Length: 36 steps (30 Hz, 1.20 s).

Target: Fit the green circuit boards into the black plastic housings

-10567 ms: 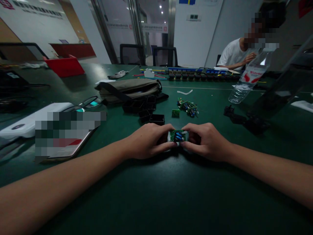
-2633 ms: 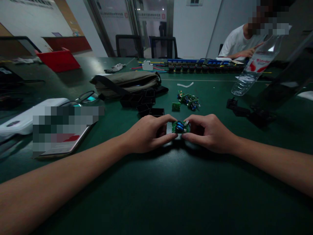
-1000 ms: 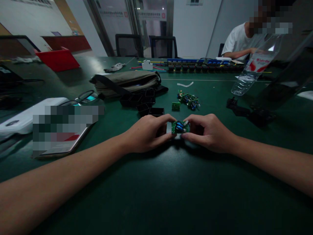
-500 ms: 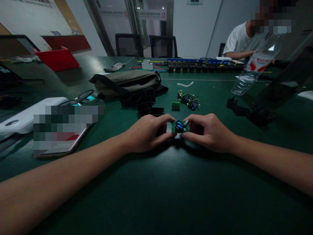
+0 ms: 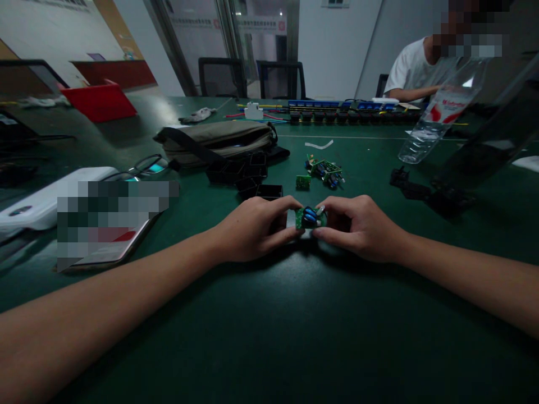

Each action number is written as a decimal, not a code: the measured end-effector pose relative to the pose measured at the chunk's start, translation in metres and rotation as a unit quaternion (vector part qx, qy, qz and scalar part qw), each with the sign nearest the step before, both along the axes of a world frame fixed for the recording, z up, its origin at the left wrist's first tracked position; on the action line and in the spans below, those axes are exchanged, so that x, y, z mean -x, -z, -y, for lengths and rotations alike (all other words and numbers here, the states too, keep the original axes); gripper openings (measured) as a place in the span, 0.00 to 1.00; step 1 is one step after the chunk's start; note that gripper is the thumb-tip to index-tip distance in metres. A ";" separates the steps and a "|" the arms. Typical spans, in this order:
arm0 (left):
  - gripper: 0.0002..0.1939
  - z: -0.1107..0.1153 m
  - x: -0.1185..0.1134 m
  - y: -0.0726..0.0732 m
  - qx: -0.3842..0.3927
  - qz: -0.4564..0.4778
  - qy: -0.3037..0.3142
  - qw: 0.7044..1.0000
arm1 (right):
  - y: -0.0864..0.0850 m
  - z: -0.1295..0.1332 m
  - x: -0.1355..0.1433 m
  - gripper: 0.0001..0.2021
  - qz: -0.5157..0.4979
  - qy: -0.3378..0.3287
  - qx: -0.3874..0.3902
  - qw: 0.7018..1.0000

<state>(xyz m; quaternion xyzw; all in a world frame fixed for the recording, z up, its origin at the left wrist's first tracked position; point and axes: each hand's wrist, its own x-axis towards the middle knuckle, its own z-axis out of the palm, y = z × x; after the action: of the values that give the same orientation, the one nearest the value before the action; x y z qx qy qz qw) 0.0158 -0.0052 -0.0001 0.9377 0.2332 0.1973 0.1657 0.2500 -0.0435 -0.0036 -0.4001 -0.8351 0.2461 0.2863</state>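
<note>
A small green circuit board with blue components is held between my two hands, just above the green table. My left hand pinches its left side between thumb and fingers, where a pale flat piece also shows. On the right side, my right hand grips the board with thumb and fingertips. Beyond my hands lie a single small green board and a pile of similar boards. Several black plastic boxes sit behind my left hand.
An olive bag lies behind the boxes. To the left are glasses, a white device and a phone-like slab. A plastic bottle and a black stand stand right. A person in a white shirt sits across.
</note>
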 end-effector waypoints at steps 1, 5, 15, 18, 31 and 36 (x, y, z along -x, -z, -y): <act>0.11 0.000 0.000 0.000 0.000 -0.001 -0.003 1.000 | 0.000 0.000 0.000 0.12 0.000 0.001 0.001 1.000; 0.11 0.000 0.000 -0.001 0.002 -0.003 -0.001 1.000 | 0.000 0.000 0.000 0.12 0.005 0.004 0.003 1.000; 0.12 -0.001 0.001 0.000 0.005 -0.008 0.002 1.000 | -0.001 0.000 -0.001 0.12 0.005 0.000 0.004 1.000; 0.11 -0.001 0.001 0.000 0.006 -0.007 0.002 1.000 | 0.000 0.000 0.000 0.12 0.002 -0.001 0.003 1.000; 0.11 0.002 0.000 -0.002 0.006 -0.008 -0.007 1.000 | -0.001 0.001 0.000 0.12 0.001 0.003 0.008 1.000; 0.11 0.000 0.000 -0.001 0.006 -0.009 -0.002 1.000 | -0.001 0.000 0.000 0.12 0.002 0.001 0.006 1.000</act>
<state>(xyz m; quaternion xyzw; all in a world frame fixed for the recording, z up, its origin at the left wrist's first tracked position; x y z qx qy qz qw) 0.0156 -0.0048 0.0007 0.9380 0.2376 0.1878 0.1686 0.2500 -0.0439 -0.0028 -0.4028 -0.8341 0.2497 0.2822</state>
